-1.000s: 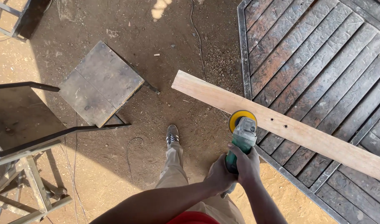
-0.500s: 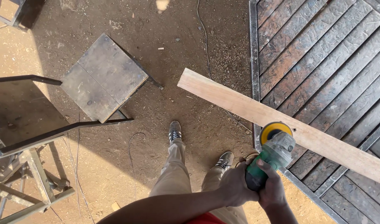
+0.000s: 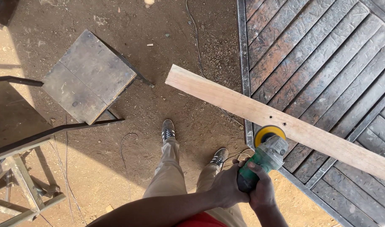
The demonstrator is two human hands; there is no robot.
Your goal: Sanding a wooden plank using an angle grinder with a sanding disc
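A green angle grinder (image 3: 266, 157) with a yellow sanding disc (image 3: 268, 132) is held in both my hands below the middle of the view. My left hand (image 3: 226, 187) wraps the rear of its body from the left. My right hand (image 3: 261, 191) grips the same handle from the right. The disc sits against the near edge of a long pale wooden plank (image 3: 251, 111), which runs diagonally from the upper middle down to the right edge. The plank lies across a dark slatted metal panel (image 3: 327, 54).
My two feet (image 3: 168, 130) stand on packed dirt ground. A square dark metal stool top (image 3: 89, 77) is at the upper left. A metal frame with angled bars (image 3: 37, 138) fills the lower left. A thin cable (image 3: 196, 42) trails over the dirt.
The grinder has slid along the plank's near edge toward the right and down. The view has shifted, so the plank and stool sit further left.
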